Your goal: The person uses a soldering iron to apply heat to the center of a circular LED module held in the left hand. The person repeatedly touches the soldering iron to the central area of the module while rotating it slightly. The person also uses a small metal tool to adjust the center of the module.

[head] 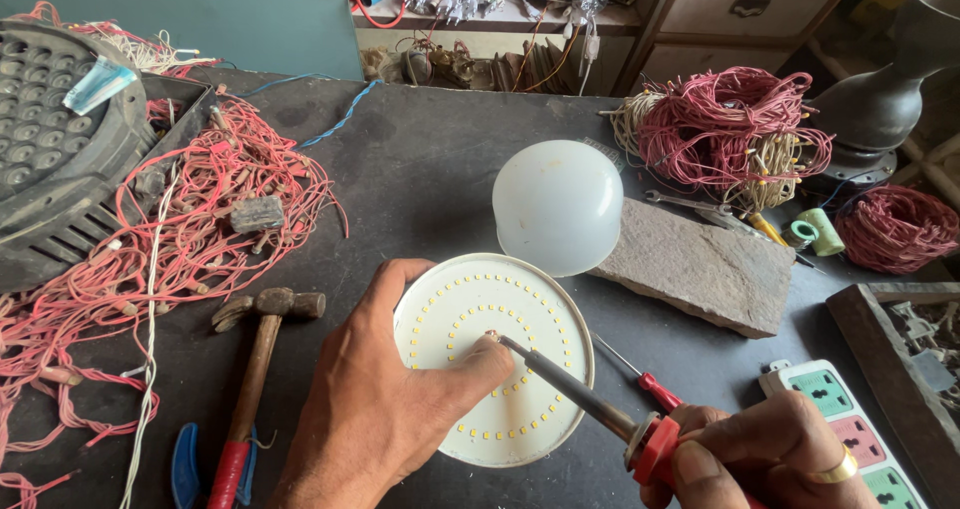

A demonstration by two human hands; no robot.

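**Now the hot iron tip touches the round light board**

Down low, the person's left hand (385,409) lies on a round white board dotted with rings of tiny yellow lights (500,364). The fingers curl over the board's near left edge, and the thumb presses flat on its middle, so the hand pinches the board and keeps it steady on the dark grey table (420,169).

The right hand (775,454) wears a gold ring and is closed tight around the red handle of a soldering iron with a long grey metal rod (585,394). The rod slants up and away from that fist, and its tip meets the board right beside the left thumb.

Just past the board, away from both hands, sits a milky white plastic dome (558,204). It touches the board's far rim and leans by a flat grey stone slab (700,264).

Close to the right fist lies a thin screwdriver with a red handle (645,381), and next to it a white power strip with green and pink sockets (850,429).

Beside the left wrist rests a hammer with a wooden handle wrapped in red tape (255,369). Beyond it spreads a big tangle of red wires (200,229), and a second red wire bundle (725,124) sits far off past the stone.
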